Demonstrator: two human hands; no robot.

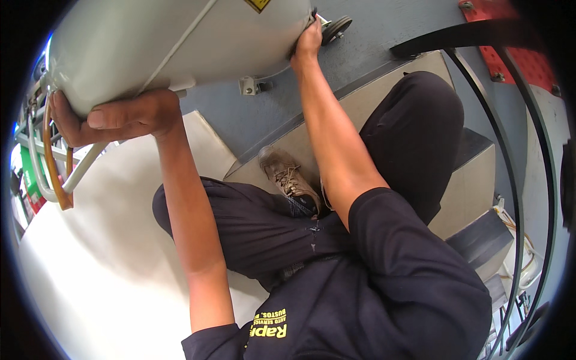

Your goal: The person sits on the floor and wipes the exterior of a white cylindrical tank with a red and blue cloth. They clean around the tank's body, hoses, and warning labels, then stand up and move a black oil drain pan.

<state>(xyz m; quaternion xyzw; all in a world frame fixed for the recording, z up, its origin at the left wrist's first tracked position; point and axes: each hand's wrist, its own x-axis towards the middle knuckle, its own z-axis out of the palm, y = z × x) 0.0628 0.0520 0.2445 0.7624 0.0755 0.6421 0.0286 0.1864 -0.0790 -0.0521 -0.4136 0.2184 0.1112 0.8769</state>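
A large grey metal tank [198, 42] with rounded ends fills the upper left, tilted across the view. A pale line runs over its side, and a yellow label [257, 5] sits near the top edge. My left hand [135, 114] cups the tank's lower left end from beneath, thumb along the near side. At the other end, my right hand [308, 42] grips the tank's edge; its fingertips are partly hidden. Just beyond that hand is a small black wheel [336, 30]. An amber hose [48, 144] and a pale bent tube [86, 169] hang below the left end.
Beige steps [459, 207] with dark treads run down the right. Curved black rails [521, 180] rise beside them, near a red panel [510, 57]. A broad white surface [90, 258] lies at left. A metal bracket [249, 86] shows under the tank, above my brown shoe [285, 172].
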